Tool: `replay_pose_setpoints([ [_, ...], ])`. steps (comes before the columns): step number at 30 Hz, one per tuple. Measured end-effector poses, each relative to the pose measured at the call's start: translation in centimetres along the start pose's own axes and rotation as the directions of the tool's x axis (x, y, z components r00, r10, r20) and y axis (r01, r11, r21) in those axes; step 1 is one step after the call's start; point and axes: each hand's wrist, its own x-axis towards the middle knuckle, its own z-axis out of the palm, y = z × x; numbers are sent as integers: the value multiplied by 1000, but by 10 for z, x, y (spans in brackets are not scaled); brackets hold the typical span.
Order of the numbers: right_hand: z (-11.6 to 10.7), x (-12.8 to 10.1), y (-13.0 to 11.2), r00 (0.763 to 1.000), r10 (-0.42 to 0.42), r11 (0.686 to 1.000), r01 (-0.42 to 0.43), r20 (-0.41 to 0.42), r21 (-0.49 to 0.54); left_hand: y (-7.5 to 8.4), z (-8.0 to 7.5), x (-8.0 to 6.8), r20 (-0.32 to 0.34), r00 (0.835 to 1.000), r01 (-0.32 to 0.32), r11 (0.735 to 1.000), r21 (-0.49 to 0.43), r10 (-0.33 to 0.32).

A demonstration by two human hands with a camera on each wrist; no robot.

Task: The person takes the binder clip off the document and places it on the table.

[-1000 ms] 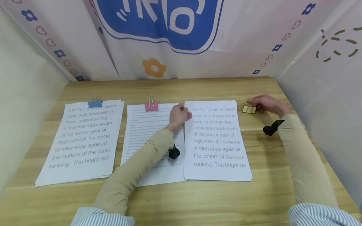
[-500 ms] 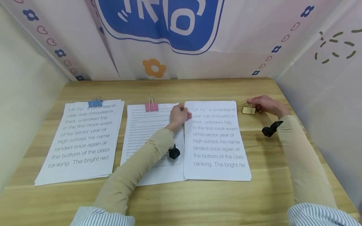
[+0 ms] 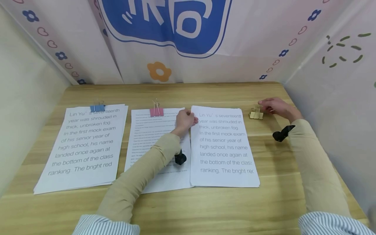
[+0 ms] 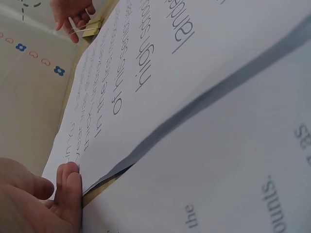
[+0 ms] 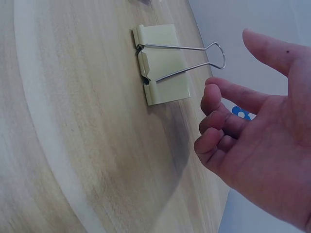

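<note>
— One yellow binder clip (image 5: pixel 163 65) is what we're after; it lies flat on the wooden table (image 3: pixel 205 209), just right of the unclipped paper stack (image 3: pixel 223 147), with its wire handles pointing toward our right hand (image 5: pixel 257 141).

— And that hand?

— Loosely spread, fingers half curled, holding nothing. In the right wrist view the fingertips hover just beside the wire loops, not quite touching, as far as we can tell.

— How do we judge it will handle?

— Light and rigid, we'd say: folded sheet metal with a stiff spring. It should slide easily on the smooth wood if nudged, so we'd lift rather than push. The place to take hold looks like the two wire handles, pinched together between thumb and forefinger; that also opens the mouth. The painted body is probably slick and offers less purchase.

— The left hand (image 3: pixel 184 121)?

— It rests at the top left corner of the unclipped stack, fingers curled against the sheets' edge; the left wrist view shows fingertips (image 4: pixel 70 187) touching that edge. Whether it pinches the sheets we cannot tell. The stack is thin, floppy paper, likely to fan out.

— Beyond that?

— Two other stacks to the left, one under a pink binder clip (image 3: pixel 157 112), one under a blue binder clip (image 3: pixel 97 108).
</note>
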Motion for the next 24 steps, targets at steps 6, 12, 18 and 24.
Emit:
replay_pose_setpoints([
  [6, 4, 0, -9, 1000, -17, 1000, 17, -2, -24, -2, -6, -3, 11, 1000, -20, 999, -27, 20],
  [12, 5, -2, -20, 998, -68, 998, 68, -2, 5, -5, -15, -8, -7, 1000, -25, 993, -117, 25],
  [18, 5, -3, -32, 996, -76, 996, 78, -44, 40, -4, -40, -10, -111, 989, -128, 955, -266, 102],
  [24, 6, -5, -40, 994, -88, 996, 90, -60, 19, -7, -82, -6, -243, 963, -190, 940, -284, 121],
])
